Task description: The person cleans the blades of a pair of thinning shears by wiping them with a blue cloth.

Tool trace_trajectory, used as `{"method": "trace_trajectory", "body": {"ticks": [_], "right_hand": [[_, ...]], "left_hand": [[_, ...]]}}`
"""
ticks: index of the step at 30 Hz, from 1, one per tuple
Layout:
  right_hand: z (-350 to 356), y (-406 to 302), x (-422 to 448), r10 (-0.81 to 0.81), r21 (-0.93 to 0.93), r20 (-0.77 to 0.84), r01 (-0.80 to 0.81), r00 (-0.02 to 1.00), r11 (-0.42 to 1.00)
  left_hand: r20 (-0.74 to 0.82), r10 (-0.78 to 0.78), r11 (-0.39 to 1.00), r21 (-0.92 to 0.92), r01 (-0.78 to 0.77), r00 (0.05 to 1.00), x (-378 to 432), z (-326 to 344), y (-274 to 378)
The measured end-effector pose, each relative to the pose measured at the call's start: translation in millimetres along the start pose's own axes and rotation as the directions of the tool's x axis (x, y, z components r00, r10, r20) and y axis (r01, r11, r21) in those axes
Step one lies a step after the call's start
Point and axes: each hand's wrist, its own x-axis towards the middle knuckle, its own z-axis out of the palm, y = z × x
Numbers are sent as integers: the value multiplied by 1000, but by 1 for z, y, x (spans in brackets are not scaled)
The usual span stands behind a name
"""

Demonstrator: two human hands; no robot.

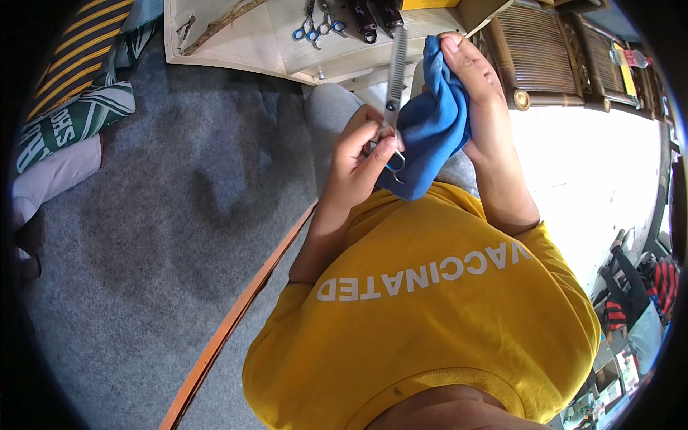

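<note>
My left hand (357,156) holds thinning shears (395,80) by their finger rings, the toothed blade pointing up and slightly blurred. My right hand (475,91) grips a blue cloth (430,140) near its top edge. The cloth hangs in folds beside the shears, and its lower part reaches my yellow shirt. Beyond my hands, more scissors (307,29) with blue ring inserts lie on a light wooden shelf (290,51). Two dark hair clippers (365,24) lie to their right.
A wooden branch (223,24) rests inside the shelf unit, and a yellow box (427,4) is at its back. Bamboo chairs (537,59) stand at the right, with a plastic bottle (629,57) on one. Draped fabrics (75,115) are at the left. An orange strip (236,317) crosses the grey carpet.
</note>
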Motion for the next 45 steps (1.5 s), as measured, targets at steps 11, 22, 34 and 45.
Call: {"method": "trace_trajectory", "body": {"ticks": [11,22,34,45], "right_hand": [[2,3,3,-12,-109,-127,-2,992,994],[-52,28,-2,213,-596,19,-160,977,787],[-53,25,-4,174,-486,198,-57,965,872],[-57,2,12,-318,-234,486,471,814,850]], "left_hand": [[119,-17,951,-304,53,993,0,10,-25],[-75,-34,930,-368,4,997,-2,-5,-16],[-158,-17,914,-403,-49,987,4,-4,-18],[-104,-137,941,-325,96,985,3,-4,-20]]}}
